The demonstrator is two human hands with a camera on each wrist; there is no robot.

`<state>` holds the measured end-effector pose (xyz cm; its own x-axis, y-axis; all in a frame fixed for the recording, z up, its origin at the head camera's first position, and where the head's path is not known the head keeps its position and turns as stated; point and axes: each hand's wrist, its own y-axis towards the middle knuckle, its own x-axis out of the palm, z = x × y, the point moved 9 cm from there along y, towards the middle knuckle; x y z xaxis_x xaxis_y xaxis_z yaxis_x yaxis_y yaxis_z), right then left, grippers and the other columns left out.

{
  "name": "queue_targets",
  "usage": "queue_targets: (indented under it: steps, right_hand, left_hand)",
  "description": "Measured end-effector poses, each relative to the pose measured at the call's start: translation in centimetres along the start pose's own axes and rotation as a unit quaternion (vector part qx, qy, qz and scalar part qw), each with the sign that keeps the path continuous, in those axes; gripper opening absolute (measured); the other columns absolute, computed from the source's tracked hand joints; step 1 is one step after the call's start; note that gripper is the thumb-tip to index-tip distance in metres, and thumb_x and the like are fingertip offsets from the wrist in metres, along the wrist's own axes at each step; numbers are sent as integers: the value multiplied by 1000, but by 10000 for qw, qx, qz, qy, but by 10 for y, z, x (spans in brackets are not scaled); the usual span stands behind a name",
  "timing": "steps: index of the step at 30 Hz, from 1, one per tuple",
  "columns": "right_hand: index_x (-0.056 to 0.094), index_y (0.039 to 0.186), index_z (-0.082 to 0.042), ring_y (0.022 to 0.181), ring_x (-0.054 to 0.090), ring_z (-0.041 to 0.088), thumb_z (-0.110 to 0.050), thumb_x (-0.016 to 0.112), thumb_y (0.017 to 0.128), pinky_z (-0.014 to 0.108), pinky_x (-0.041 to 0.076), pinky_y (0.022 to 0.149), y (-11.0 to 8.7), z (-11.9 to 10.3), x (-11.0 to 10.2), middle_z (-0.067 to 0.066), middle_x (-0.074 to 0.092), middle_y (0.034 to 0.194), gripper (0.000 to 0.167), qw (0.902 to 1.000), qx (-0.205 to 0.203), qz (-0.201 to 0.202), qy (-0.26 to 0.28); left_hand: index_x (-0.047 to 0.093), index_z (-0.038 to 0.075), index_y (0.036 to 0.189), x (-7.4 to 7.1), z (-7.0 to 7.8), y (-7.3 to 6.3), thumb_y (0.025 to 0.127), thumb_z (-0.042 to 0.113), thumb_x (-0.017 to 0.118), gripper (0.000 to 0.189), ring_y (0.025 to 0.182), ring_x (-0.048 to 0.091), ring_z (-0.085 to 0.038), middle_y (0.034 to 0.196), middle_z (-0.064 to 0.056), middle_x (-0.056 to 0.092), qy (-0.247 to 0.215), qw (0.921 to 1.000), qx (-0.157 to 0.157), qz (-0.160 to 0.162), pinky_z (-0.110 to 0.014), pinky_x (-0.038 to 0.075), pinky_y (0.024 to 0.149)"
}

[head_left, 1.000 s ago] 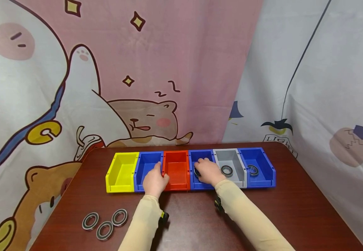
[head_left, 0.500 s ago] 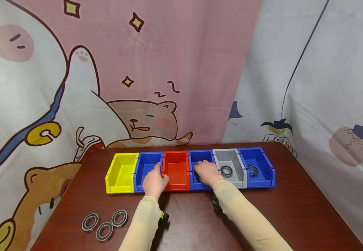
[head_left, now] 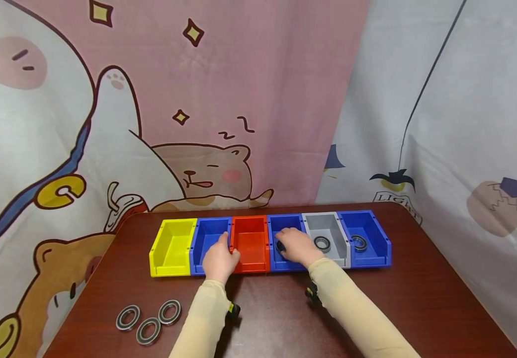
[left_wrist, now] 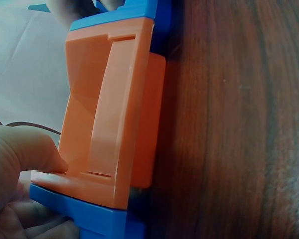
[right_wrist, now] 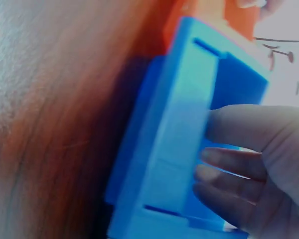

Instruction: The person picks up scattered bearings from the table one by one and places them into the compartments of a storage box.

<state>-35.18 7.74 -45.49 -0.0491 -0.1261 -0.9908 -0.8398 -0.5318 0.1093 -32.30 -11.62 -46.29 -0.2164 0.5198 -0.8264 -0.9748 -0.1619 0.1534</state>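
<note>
My left hand pinches the wall where the red bin meets the blue bin beside it. The left wrist view shows the thumb inside the red bin, which looks orange there, and the other fingers on the blue side. My right hand reaches into the other blue bin, just right of the red one. Its fingers hold a dark ring bearing, mostly covered by the hand. In the right wrist view, thumb and fingers curl down behind this bin's front lip, and the bearing is hidden.
A grey bin and the rightmost blue bin each contain one bearing. At the row's left end stands a yellow bin. Three bearings lie at the table's front left, one of them a ring bearing near the left sleeve.
The right hand shifts slightly within its blue bin, covering more of the bearing half a second ago and showing it again now. The left hand keeps its grip on the bin wall.
</note>
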Motion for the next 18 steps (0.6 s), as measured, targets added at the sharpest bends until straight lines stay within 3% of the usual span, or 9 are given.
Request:
queue_targets:
  steps: [5,11,18]
  right_hand:
    - [69,122,-5,112,62,29,-14,76,86,45,47,99,-6,10,-11,12,68,120,39,9958,250,35,882]
    - [69,120,-4,98,67,24,-12,76,86,44,53,89,-17,20,-29,9,71,109,36,9825,366,549,1743]
    - [70,118,-6,91,69,21,-11,73,87,42,56,83,-38,36,-48,6,73,102,31,9687,588,1156,2115]
  left_hand:
    - [54,3,140,0,0,0,85,19,68,60,79,66,-37,108,-22,70,8,10000,-13,-10,-50,54,64]
    - [53,3,141,3,-2,0,85,20,68,60,82,66,-37,113,-22,69,16,10000,-21,-80,-50,54,66]
    - [53,3,141,3,-2,0,85,20,68,61,80,66,-37,108,-22,70,18,10000,-18,-65,-50,54,64]
